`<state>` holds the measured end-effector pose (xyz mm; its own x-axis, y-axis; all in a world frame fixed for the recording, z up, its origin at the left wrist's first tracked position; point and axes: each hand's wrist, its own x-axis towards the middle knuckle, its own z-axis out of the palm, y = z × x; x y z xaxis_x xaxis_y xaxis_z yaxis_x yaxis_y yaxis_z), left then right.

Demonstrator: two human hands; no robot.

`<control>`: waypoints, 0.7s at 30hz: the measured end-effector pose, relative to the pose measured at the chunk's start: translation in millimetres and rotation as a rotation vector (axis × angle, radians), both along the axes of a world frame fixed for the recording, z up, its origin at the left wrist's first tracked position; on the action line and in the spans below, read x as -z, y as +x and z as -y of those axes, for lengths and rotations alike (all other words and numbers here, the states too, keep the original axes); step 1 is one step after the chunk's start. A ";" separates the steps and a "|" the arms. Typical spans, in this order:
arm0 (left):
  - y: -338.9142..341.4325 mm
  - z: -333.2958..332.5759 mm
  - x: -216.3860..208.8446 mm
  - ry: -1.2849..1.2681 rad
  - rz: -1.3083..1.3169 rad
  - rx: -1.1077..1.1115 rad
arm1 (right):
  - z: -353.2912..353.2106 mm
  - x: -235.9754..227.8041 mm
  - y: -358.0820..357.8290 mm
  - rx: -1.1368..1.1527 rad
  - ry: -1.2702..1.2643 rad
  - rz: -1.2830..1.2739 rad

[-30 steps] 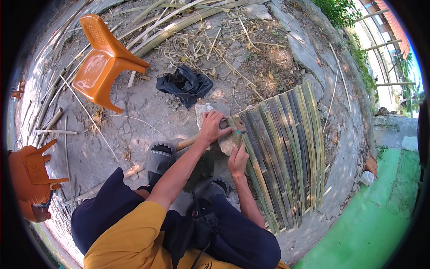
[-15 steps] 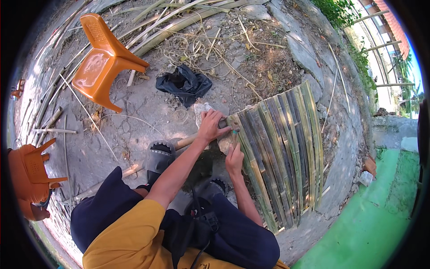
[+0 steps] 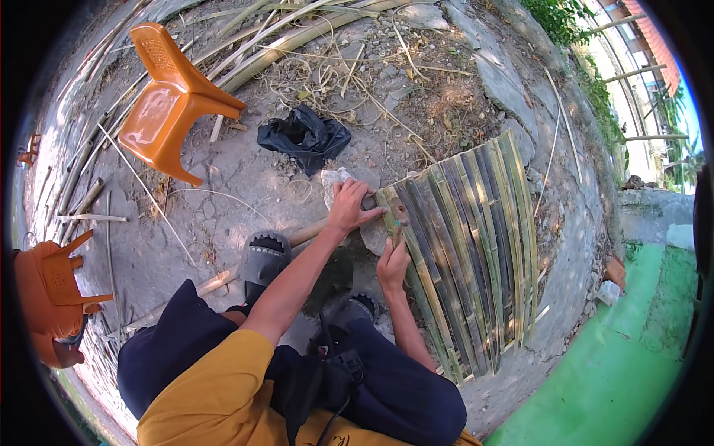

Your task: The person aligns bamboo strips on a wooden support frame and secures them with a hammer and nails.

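Note:
A panel of split bamboo slats (image 3: 480, 245), laid side by side, fans out to the right of my hands. At its near-left corner my left hand (image 3: 348, 207) is closed around the end of a slat or crosspiece, thumb toward the panel; whether it also pinches a nail is too small to tell. My right hand (image 3: 393, 264) is wrapped round the handle of a small hammer (image 3: 399, 232) with a teal band below its head. The hammer head is over the first slats, just right of my left thumb. Pale stones (image 3: 332, 182) lie beneath the corner.
A black plastic bag (image 3: 305, 137) lies beyond my hands. An orange plastic chair (image 3: 167, 111) stands far left, another orange chair (image 3: 63, 279) nearer. A bamboo pole (image 3: 223, 279) runs by my sandal (image 3: 265, 256). Loose bamboo strips (image 3: 275, 52) lie behind; green-painted floor (image 3: 595, 372) is at right.
The hammer and my right hand have shifted slightly right, the head moving from beside my left thumb to over the slats. My left hand stays at the corner.

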<state>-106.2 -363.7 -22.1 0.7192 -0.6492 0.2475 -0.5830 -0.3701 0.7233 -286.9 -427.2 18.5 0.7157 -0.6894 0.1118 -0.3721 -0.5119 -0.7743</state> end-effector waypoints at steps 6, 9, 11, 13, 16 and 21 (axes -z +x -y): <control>-4.0 -3.3 -0.3 0.005 -0.037 0.007 | 3.1 -16.5 13.9 -0.010 -0.004 -0.033; -1.9 1.7 -3.2 -0.007 0.013 -0.013 | 7.4 -11.0 7.8 -0.009 -0.069 -0.058; 0.8 0.7 -1.0 0.027 -0.011 0.013 | 10.2 -5.8 5.7 -0.046 -0.035 -0.226; 4.3 -0.6 2.0 0.013 0.007 -0.002 | 6.8 -13.1 12.0 -0.028 0.004 -0.077; -1.4 -5.3 2.6 -0.005 0.021 -0.001 | -3.7 -17.3 9.7 -0.008 -0.055 0.097; -0.3 -0.3 0.2 0.044 0.013 0.011 | 9.4 4.2 -2.7 -0.053 0.030 -0.150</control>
<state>-106.5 -363.4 -22.4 0.7088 -0.6675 0.2281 -0.5968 -0.3950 0.6984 -289.6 -436.5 14.2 0.7579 -0.6520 -0.0194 -0.4584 -0.5111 -0.7271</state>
